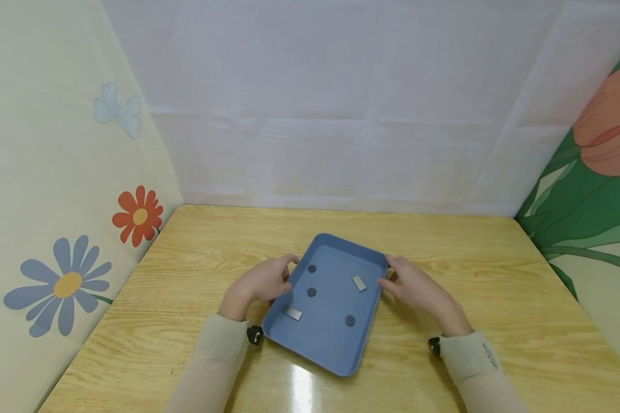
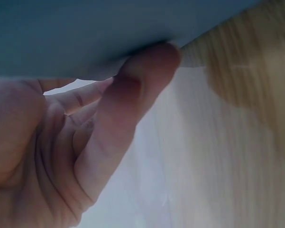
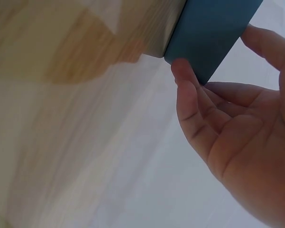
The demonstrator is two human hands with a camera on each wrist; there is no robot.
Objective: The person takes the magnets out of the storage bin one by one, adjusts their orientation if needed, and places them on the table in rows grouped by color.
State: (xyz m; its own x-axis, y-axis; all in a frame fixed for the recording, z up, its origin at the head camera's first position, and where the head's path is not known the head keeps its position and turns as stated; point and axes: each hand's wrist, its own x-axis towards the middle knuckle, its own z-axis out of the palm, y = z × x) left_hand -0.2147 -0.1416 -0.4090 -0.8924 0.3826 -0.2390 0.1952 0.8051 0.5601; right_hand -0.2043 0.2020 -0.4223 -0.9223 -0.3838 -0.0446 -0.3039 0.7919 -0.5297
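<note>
Gripping blue tray [image 1: 322, 338] at opposite long edges, with left hand [image 1: 262, 281] curled on the left rim and right hand [image 1: 418, 288] pinching the right rim near the far corner. Held askew over the wood-grain tabletop [image 1: 516, 287], far end toward the white backdrop [image 1: 310, 115]; cannot tell if raised or resting. Counted inside: three dark discs [image 1: 312, 292] and two pale rectangular pieces [image 1: 359, 283], all lying apart, one rectangle near the left rim.

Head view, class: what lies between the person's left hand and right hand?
The blue tray, holding three dark discs and two pale rectangles, lies between the left hand and right hand, as the head view shows.
</note>
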